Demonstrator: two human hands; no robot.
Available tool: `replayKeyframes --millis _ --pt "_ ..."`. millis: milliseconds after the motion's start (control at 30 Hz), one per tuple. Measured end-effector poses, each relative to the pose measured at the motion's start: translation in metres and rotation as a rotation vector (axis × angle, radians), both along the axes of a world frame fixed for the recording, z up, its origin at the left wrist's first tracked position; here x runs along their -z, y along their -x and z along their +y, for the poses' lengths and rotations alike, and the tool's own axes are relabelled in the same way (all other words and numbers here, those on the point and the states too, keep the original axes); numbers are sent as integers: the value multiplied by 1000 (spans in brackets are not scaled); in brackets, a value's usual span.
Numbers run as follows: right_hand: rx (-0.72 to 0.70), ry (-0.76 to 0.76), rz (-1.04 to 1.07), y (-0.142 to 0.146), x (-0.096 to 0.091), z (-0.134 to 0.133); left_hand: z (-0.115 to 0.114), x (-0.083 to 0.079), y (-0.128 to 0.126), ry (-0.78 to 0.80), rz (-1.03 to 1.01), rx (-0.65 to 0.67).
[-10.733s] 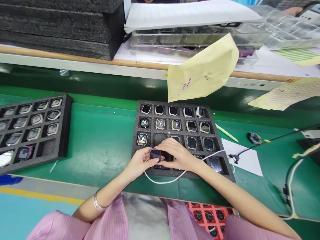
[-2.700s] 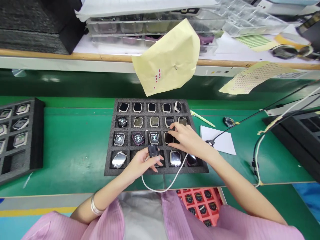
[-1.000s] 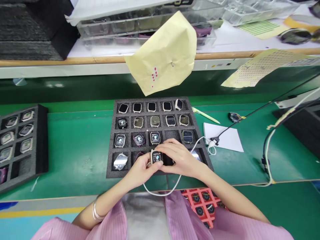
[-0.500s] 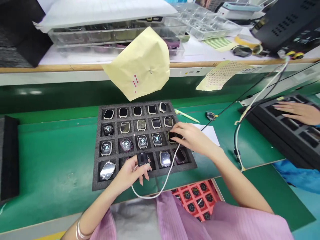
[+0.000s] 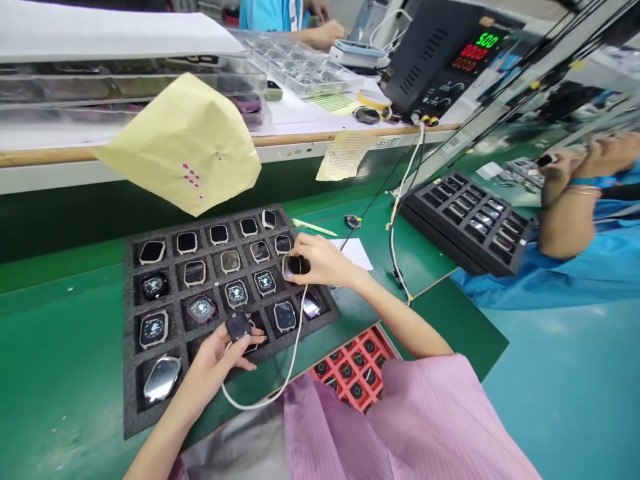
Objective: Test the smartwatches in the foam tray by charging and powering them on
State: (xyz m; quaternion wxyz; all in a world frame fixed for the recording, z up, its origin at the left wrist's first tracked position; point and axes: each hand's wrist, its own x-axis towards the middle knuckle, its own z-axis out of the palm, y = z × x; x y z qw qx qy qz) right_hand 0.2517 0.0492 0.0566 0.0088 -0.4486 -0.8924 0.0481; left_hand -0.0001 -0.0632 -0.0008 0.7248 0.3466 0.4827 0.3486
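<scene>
The left hand (image 5: 214,355) holds a small black square device (image 5: 238,325) above the grey rectangular foam tray (image 5: 131,347); the right hand (image 5: 326,260) grips a dark-screened square watch (image 5: 298,265).

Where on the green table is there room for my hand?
Left of the gray foam tray, the green table looks bare. A smaller patch lies between the white paper and the hanging cables. The tray is crowded: smartwatches in most compartments, plus the left hand and right hand above.
</scene>
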Motion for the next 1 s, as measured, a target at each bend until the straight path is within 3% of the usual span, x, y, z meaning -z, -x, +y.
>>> replayKeyframes --millis 133,233,367,667,1000 --pt "-136 12 218 26 0 -27 2 5 0 -44 -26 69" --pt "-278 46 371 53 14 -45 5 7 2 -95 -47 107" --pt "-314 40 419 76 32 -53 9 7 4 -105 -32 82" --pt "-332 76 442 77 40 -53 11 4 1 -58 -114 -40" --pt "-273 122 676 79 58 -59 9 7 8 -63 -149 46"
